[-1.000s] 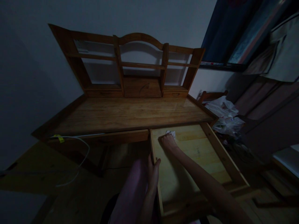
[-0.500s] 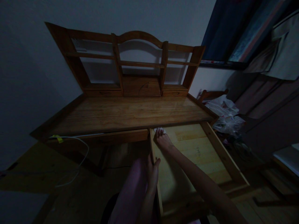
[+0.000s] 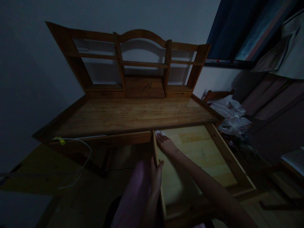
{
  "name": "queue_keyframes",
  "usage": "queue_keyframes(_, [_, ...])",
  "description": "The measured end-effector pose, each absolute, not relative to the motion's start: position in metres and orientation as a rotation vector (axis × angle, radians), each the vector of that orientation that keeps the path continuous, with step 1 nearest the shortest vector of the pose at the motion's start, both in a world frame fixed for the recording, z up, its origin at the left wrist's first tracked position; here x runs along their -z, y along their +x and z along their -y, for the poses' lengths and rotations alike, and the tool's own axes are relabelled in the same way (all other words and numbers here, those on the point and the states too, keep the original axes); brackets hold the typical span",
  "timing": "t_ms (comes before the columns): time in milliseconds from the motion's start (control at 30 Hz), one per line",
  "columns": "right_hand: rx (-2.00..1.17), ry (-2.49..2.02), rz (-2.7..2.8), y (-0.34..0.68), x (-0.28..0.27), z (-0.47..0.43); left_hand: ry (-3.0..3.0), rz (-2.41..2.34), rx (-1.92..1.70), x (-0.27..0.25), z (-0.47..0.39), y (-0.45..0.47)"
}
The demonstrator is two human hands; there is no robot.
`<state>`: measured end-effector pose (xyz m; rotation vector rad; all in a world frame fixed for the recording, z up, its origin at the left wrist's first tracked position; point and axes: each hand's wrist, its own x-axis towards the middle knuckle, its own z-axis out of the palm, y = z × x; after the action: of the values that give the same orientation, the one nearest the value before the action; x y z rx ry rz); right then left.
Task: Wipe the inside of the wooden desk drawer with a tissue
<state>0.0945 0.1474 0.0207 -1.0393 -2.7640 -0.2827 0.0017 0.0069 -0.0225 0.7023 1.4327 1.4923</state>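
Observation:
A wide wooden drawer [image 3: 220, 148] is pulled out from under the desk's right half. My right hand [image 3: 167, 145] reaches into its far left corner, the fingers pressing a crumpled white cloth or tissue [image 3: 158, 132] against the inside there. Most of that white piece is covered by the fingers. My left hand [image 3: 156, 174] grips the drawer's left side wall, with the thumb over the top edge and the fingers on the outer face.
The wooden desk [image 3: 133, 114] carries a shelf unit [image 3: 142, 65] at its back. A white cable [image 3: 89, 155] with a yellow tag hangs at the left. Plastic bags [image 3: 230, 107] are heaped on a chair at the right. My knee [image 3: 140, 177] is beside the drawer.
My right hand has shifted slightly left with the white piece, closer to the drawer's left wall. The left hand keeps its hold on that wall.

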Motion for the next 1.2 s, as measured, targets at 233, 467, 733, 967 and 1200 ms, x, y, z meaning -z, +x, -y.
queue_keyframes(233, [0.013, -0.838, 2.789, 0.121, -0.017, -0.125, 0.69, -1.398, -1.485, 0.024, -0.005, 0.002])
queue_keyframes(467, [-0.213, -0.805, 2.703, 0.154, -0.022, -0.111, 0.645, -1.34, -1.472, 0.031, -0.006, 0.002])
queue_keyframes(733, [-0.183, -1.006, 2.628, 0.199, -0.016, -0.121, 0.646, -1.349, -1.449, 0.023, -0.004, 0.0])
queue_keyframes(967, [-0.025, -1.472, 2.465, 0.293, 0.007, -0.14, 0.611, -1.316, -1.433, 0.024, -0.001, 0.001])
queue_keyframes(1200, [0.238, -1.772, 2.342, 0.41, 0.028, -0.147, 0.599, -1.324, -1.423, 0.031, -0.003, 0.001])
